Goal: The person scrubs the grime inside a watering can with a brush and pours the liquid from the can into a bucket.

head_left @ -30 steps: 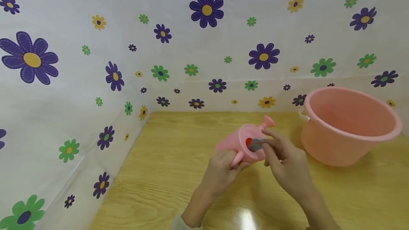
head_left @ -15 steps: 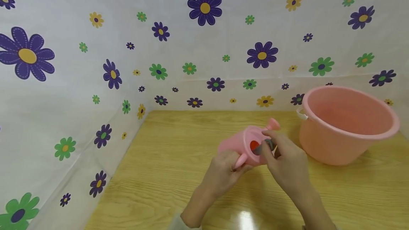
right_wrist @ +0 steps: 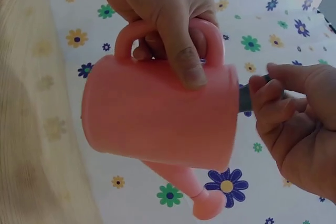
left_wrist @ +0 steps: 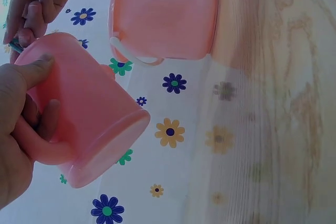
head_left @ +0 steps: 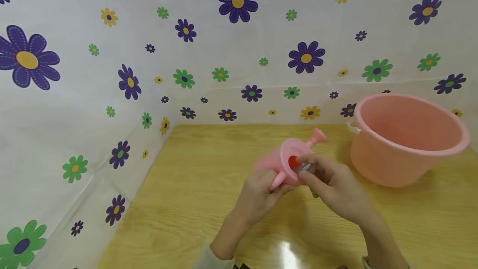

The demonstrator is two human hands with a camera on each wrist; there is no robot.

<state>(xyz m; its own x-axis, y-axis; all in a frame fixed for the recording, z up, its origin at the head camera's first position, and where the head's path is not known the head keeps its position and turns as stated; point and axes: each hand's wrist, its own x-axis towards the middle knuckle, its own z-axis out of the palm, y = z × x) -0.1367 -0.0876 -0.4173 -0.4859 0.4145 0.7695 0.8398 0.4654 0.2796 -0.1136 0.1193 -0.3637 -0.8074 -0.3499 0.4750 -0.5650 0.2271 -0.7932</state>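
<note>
A pink toy watering can (head_left: 269,160) is held tilted above the table, its mouth turned toward my right hand. My left hand (head_left: 257,196) grips its handle (right_wrist: 126,43), with the thumb lying along the can's wall. Between its thumb and fingers, my right hand (head_left: 337,188) pinches a grey-teal flat piece (right_wrist: 244,99) that reaches into the mouth. Something red (head_left: 293,161) shows inside the can; its full shape is hidden. Fingers cover most of the grey-teal piece, so its kind cannot be told.
A large pink bucket (head_left: 388,169) with a white handle hook (head_left: 353,128) stands on the right of the wooden table (head_left: 179,177). Behind and to the left hangs a white sheet printed with flowers (head_left: 209,53).
My right hand has shifted its hold on the grey-teal piece and moved closer to the can's mouth. The left hand keeps its grip, and the can has moved slightly.
</note>
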